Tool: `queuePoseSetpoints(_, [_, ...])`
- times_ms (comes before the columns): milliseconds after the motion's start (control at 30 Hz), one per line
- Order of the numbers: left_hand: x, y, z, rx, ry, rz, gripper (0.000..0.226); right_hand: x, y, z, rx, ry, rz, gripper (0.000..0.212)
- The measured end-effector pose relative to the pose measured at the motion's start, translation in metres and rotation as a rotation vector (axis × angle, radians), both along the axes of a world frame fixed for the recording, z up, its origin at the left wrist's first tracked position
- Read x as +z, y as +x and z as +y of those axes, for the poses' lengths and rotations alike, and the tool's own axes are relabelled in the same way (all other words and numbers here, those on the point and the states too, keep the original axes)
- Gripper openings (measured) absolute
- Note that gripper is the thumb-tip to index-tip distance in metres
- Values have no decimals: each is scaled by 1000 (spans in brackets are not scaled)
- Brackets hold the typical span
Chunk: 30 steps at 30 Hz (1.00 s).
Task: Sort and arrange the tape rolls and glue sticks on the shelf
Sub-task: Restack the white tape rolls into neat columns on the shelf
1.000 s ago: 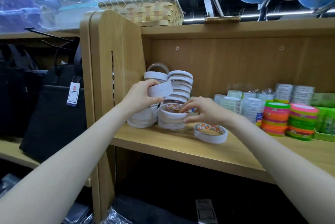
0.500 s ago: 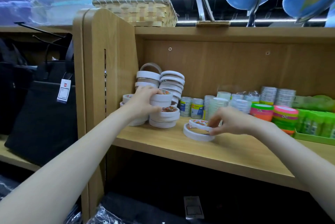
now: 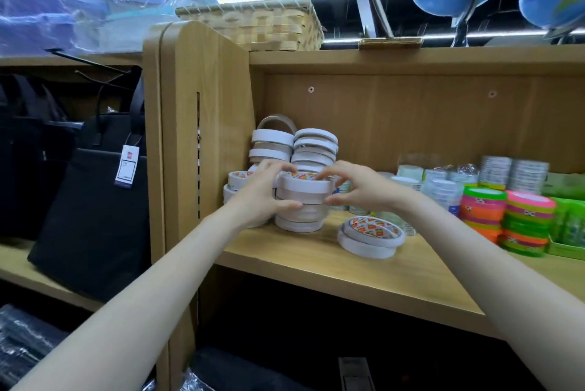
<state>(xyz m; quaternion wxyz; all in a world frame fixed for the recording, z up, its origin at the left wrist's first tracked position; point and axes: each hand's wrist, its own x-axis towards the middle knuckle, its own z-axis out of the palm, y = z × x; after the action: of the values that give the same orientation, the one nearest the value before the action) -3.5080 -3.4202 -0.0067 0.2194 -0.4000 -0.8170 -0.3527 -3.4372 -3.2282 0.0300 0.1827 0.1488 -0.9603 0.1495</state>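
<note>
the top tape roll (image 3: 304,185) sits between the fingers of both hands, on a short stack of white rolls (image 3: 300,213) at the left end of the shelf (image 3: 395,279). the left hand (image 3: 264,192) curls round the stack's near side, thumb low against it; the right hand (image 3: 364,188) pinches the top roll's rim with bent fingers (image 3: 329,172). just right of and below the right fingers two more rolls (image 3: 370,236) lie loose, one askew on the other. beyond the fingers taller white stacks (image 3: 294,150) lean unevenly. these rolls look light, stiff and smooth-sided, so they would likely slide off one another; a hold across the outer rim, opposite sides, seems safest.
</note>
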Motion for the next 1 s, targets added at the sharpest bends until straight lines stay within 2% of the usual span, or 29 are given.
queuePoseSetpoints(67, [-7,-2,-6,38,68,-11,61,-1,-7,0,-20,53,-24,36])
queuePoseSetpoints(133, [-17,-1,-14,95,144,44,57,2,-10,-2,-22,91,-34,32])
queuePoseSetpoints(233, [-37,-4,-26,274,223,134,48,10,-13,-3,-32,98,-91,29])
queuePoseSetpoints(300, [-47,-8,-34,379,253,131,51,13,-14,-3,-49,106,-100,29])
queuePoseSetpoints(367, [-48,-12,-41,380,257,138,57,13,-18,-5,-56,145,-101,30])
queuePoseSetpoints(467, [-38,-18,-49,304,153,138,68,12,-20,-11,-8,135,-98,30])
queuePoseSetpoints(533, [-26,-23,-52,273,-15,113,71,11,-22,-13,9,133,-85,27])
queuePoseSetpoints(600, [-12,-26,-52,284,-219,101,66,11,-22,-13,-3,141,-77,28])
queuePoseSetpoints(667, [2,-29,-52,293,-336,78,60,11,-21,-10,-14,137,-73,25])
queuePoseSetpoints(800, [19,-29,-51,313,-408,81,45,10,-23,-1,-51,138,-73,17])
queuePoseSetpoints(900, [22,-30,-55,290,-461,52,39,8,-25,0,-53,115,-77,25])
queuePoseSetpoints(1000, [25,-30,-60,210,-400,-13,31,8,-23,-2,-45,93,-81,32])
